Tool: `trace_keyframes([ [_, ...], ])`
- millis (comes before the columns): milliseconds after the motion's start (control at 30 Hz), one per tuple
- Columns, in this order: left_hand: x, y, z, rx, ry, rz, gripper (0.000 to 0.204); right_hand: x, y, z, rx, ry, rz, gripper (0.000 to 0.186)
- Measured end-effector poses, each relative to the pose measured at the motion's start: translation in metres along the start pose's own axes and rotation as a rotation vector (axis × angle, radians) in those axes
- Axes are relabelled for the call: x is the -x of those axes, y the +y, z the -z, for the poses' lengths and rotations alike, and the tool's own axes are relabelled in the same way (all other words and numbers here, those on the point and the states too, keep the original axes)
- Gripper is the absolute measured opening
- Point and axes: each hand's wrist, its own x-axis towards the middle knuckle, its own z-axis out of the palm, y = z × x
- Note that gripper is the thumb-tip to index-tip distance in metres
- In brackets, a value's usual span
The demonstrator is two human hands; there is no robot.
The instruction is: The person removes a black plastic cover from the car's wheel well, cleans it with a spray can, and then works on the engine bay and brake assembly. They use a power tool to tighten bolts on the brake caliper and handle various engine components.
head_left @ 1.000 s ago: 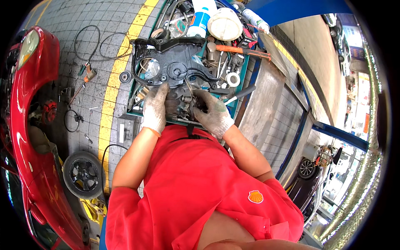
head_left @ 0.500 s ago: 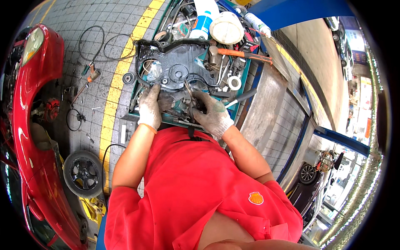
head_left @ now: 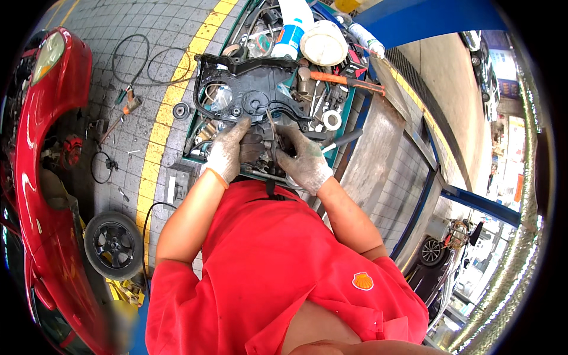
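A black plastic engine cover (head_left: pixel 260 89) with round openings lies over the tools in a tray in front of me. My left hand (head_left: pixel 228 147), in a soiled white work glove, is closed at its near edge, the thumb on the rim and the dark-stained fingers curled below. My right hand (head_left: pixel 305 160), gloved too, is closed round a slim pointed metal tool (head_left: pixel 271 120). Its tip points up at the cover's near edge; its handle is mostly hidden, so its exact kind cannot be told.
Around the cover, the tray (head_left: pixel 190 148) holds an orange-handled hammer (head_left: pixel 337 77), a white tape roll (head_left: pixel 332 120), a white round tub (head_left: pixel 323 43) and a blue-labelled bottle (head_left: pixel 288 39). A red car (head_left: pixel 44 195) and a wheel (head_left: pixel 113 245) are at left; a cable (head_left: pixel 142 65) lies on the tiles.
My left hand has shifted right along the cover's near edge, its fingers curling more underneath. The pointed tool has tilted more upright in my right hand. The cover has shifted slightly.
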Motion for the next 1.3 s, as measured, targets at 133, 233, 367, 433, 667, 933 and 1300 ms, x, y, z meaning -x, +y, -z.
trace_keyframes([
  [133, -0.012, -0.014, 0.003, 0.065, 0.015, -0.061, 0.033, 0.0, 0.01, -0.006, 0.012, 0.037, 0.048, 0.05],
  [233, -0.001, -0.009, -0.011, 0.059, 0.07, -0.079, 0.036, 0.002, 0.01, -0.004, 0.022, 0.043, 0.047, 0.051],
  [367, -0.002, -0.008, -0.014, 0.047, 0.088, -0.082, 0.04, 0.0, 0.016, -0.007, 0.055, 0.048, 0.061, 0.053],
  [433, -0.003, -0.01, -0.014, 0.072, 0.076, -0.105, 0.043, 0.001, 0.009, -0.004, 0.089, 0.012, 0.038, 0.053],
  [667, -0.001, -0.01, -0.019, 0.106, 0.048, -0.115, 0.043, 0.004, 0.001, 0.003, 0.206, -0.031, 0.006, 0.054],
  [933, -0.011, -0.024, -0.014, 0.064, 0.152, -0.187, 0.041, -0.005, 0.0, 0.0, 0.375, -0.054, 0.074, 0.053],
  [1300, -0.01, -0.028, -0.016, 0.116, 0.14, -0.198, 0.042, -0.01, -0.004, 0.001, 0.439, -0.102, 0.062, 0.046],
])
